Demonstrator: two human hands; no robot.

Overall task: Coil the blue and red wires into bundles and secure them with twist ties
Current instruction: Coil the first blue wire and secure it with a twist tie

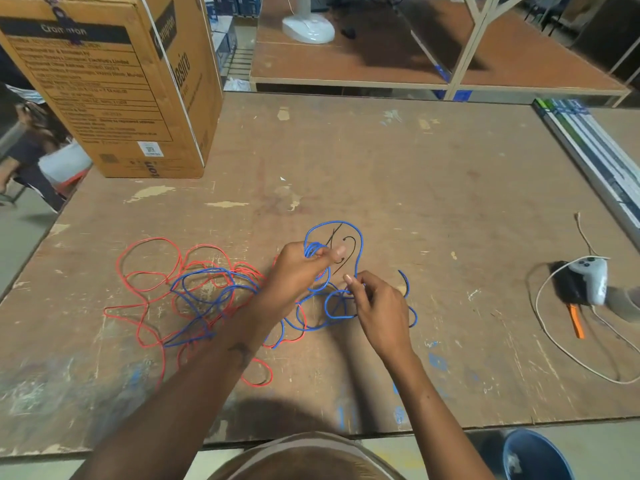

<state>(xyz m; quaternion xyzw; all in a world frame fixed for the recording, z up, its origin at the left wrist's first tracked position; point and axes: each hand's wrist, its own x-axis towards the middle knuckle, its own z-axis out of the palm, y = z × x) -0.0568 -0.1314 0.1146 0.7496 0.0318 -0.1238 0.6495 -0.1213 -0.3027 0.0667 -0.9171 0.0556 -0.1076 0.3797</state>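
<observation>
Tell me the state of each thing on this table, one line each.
Left hand: grips small coiled loops of the thin blue wire.
Right hand: pinches a blue wire strand.
Thin blue wire: partly coiled, the rest loose.
Thin red wire: uncoiled, tangled with blue.
Black twist ties: lying loose, unused.
Brown cardboard box: closed, standing.

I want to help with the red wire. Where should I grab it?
Probably the big open loop of the red wire at the far left, coming from the left side. It lies flat and alone there, while nearer the left hand it tangles with the blue wire.
</observation>
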